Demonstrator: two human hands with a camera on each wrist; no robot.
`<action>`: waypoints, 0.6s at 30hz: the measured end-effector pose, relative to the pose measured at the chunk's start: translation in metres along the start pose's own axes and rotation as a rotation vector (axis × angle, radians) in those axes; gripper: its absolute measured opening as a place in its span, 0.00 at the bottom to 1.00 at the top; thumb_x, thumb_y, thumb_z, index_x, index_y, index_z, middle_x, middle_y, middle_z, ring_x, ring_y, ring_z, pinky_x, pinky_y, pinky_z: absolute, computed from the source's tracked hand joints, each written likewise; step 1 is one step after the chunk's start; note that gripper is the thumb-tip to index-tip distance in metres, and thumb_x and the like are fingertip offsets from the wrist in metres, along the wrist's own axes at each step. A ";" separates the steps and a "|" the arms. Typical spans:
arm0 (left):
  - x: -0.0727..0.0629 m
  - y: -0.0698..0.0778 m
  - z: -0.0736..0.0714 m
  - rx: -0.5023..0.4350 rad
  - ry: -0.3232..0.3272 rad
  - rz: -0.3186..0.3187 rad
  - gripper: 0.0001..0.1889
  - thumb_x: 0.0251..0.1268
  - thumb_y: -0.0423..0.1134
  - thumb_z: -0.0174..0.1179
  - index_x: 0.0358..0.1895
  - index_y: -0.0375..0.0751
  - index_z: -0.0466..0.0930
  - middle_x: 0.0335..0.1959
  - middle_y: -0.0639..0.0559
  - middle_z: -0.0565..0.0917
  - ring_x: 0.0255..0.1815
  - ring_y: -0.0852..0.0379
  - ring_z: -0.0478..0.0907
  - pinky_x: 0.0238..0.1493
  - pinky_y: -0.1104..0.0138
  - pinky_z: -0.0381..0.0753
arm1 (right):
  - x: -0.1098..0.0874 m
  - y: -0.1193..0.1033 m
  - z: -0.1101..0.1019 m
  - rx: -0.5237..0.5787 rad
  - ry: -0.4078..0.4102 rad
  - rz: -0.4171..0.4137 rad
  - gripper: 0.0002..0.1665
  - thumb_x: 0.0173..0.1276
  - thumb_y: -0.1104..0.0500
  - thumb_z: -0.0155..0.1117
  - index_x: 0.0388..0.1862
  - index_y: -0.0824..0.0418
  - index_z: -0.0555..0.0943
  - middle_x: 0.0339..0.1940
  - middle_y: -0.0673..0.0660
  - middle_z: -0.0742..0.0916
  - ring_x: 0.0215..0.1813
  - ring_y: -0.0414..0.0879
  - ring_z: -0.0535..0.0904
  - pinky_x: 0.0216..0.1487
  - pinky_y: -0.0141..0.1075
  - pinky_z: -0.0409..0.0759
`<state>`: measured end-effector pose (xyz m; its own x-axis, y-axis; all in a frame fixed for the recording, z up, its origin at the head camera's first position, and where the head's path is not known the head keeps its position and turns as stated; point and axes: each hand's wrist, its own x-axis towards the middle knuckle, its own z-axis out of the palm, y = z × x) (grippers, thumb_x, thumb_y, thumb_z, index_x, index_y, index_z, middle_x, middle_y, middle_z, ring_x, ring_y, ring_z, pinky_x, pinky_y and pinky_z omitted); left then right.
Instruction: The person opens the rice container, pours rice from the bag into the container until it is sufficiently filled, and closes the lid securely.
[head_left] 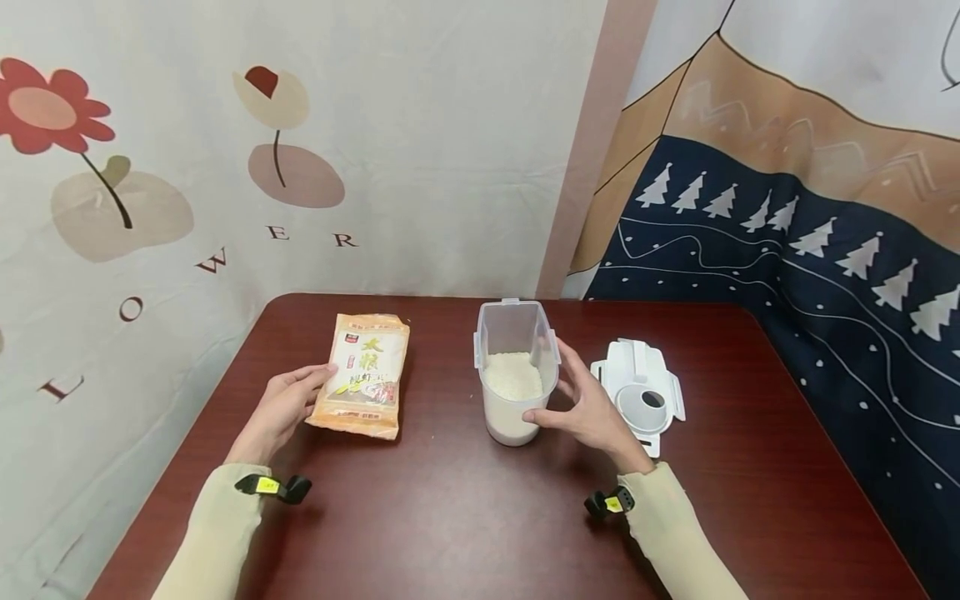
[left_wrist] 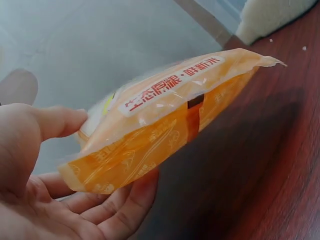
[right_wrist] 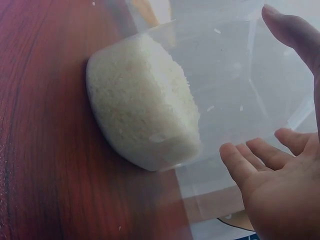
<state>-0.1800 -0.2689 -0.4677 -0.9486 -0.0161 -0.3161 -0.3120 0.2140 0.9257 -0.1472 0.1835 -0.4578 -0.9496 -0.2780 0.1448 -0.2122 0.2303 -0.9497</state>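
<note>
At the left of the table, my left hand (head_left: pixel 288 404) pinches the near left edge of an orange and white rice bag (head_left: pixel 367 375). In the left wrist view, the thumb lies over the bag (left_wrist: pixel 165 107) and the other fingers are under it. A clear plastic rice container (head_left: pixel 517 317) stands upright, its top uncovered, with white rice (head_left: pixel 513 377) in its lower part. My right hand (head_left: pixel 588 408) is spread at the container's right side, thumb toward its front. The fingers (right_wrist: pixel 235 160) look fairly straight beside the wall; firm contact cannot be made out.
A white plastic lid (head_left: pixel 641 387) with a round opening lies right of the container, close to my right wrist. The dark red table (head_left: pixel 435 517) ends at a printed curtain (head_left: pixel 450 150) behind. Loose rice grains show on the tabletop.
</note>
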 end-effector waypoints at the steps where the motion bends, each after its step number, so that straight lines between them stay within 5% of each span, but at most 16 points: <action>1: 0.001 -0.001 -0.001 0.020 0.003 -0.007 0.42 0.73 0.61 0.58 0.77 0.32 0.62 0.40 0.63 0.85 0.40 0.69 0.85 0.43 0.71 0.88 | 0.000 0.000 0.000 0.000 0.001 0.001 0.66 0.54 0.56 0.85 0.83 0.38 0.53 0.84 0.48 0.63 0.83 0.54 0.59 0.78 0.53 0.66; 10: 0.008 -0.005 -0.005 0.160 0.031 -0.046 0.40 0.75 0.59 0.56 0.72 0.25 0.67 0.33 0.58 0.86 0.32 0.66 0.84 0.36 0.72 0.84 | 0.001 0.004 0.000 0.007 0.001 -0.002 0.67 0.53 0.56 0.85 0.84 0.39 0.53 0.83 0.49 0.64 0.83 0.54 0.61 0.78 0.53 0.66; 18: 0.002 0.000 -0.002 0.445 0.071 -0.068 0.40 0.75 0.62 0.53 0.72 0.27 0.68 0.52 0.39 0.84 0.43 0.56 0.81 0.39 0.70 0.78 | 0.002 0.006 -0.002 0.002 0.002 0.006 0.66 0.52 0.54 0.85 0.83 0.37 0.54 0.83 0.47 0.64 0.82 0.52 0.61 0.77 0.49 0.68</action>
<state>-0.1819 -0.2709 -0.4678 -0.9327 -0.1081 -0.3441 -0.3357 0.6090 0.7187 -0.1511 0.1865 -0.4629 -0.9514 -0.2748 0.1392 -0.2057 0.2302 -0.9511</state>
